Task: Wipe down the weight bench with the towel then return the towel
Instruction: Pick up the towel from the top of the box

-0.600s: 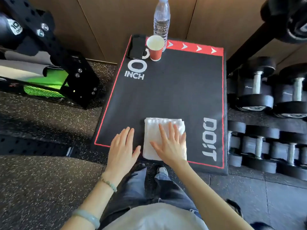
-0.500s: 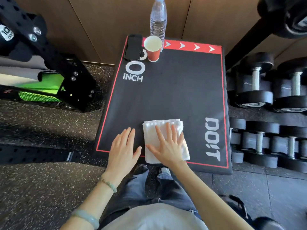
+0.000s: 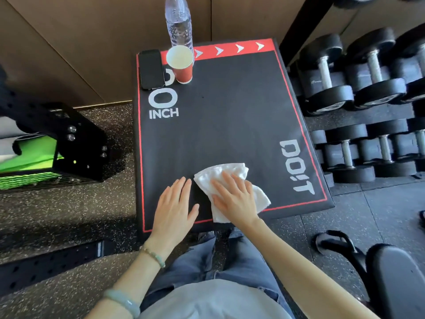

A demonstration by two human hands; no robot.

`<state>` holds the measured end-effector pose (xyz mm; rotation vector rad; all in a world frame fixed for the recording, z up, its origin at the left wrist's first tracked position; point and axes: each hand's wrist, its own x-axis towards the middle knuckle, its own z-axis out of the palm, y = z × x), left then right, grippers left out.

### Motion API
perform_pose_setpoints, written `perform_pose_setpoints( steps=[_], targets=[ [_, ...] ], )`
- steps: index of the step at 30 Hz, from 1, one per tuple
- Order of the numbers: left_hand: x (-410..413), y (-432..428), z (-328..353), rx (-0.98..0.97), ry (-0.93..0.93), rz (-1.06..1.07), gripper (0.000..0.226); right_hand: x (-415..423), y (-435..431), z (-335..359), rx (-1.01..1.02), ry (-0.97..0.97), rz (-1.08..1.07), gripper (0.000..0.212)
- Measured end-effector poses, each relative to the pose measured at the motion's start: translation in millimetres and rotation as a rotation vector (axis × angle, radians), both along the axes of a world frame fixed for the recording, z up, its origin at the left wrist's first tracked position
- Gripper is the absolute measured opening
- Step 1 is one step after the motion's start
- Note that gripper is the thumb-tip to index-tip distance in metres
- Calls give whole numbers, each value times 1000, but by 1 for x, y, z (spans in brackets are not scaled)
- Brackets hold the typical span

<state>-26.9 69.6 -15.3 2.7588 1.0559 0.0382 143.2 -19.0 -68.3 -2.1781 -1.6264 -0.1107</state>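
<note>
White towel [image 3: 232,170] bunched on the black weight bench [image 3: 230,125] at its near edge; right hand [image 3: 234,199] pressing flat on the towel, fingers straight and spread; left hand [image 3: 174,208] flat on the bench, fingers straight, just beside the towel; phone [image 3: 150,69], red cup [image 3: 180,65] and water bottle [image 3: 179,21] at the bench's far left corner

black padded bench top [image 3: 230,125] with red border, white lettering and arrows; white cloth towel [image 3: 226,174], red paper cup [image 3: 182,70], black phone [image 3: 151,69], speckled black floor [image 3: 57,217]

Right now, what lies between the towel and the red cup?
Only bare black bench top separates the towel and red cup, per the head view.
</note>
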Motion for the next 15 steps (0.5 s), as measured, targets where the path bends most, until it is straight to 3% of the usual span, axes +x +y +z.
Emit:
perform_pose_setpoints(
  steps=[5,9,15],
  targets=[
    [-7,9,1,22,-1,-83,61,-7,0,4,65,-37,-64,14],
    [-4,8,8,14,5,-144,61,-7,-11,10,68,-30,-124,17],
    [21,-11,20,-1,-63,-347,61,-1,-72,25,103,104,-449,26]
  ],
)
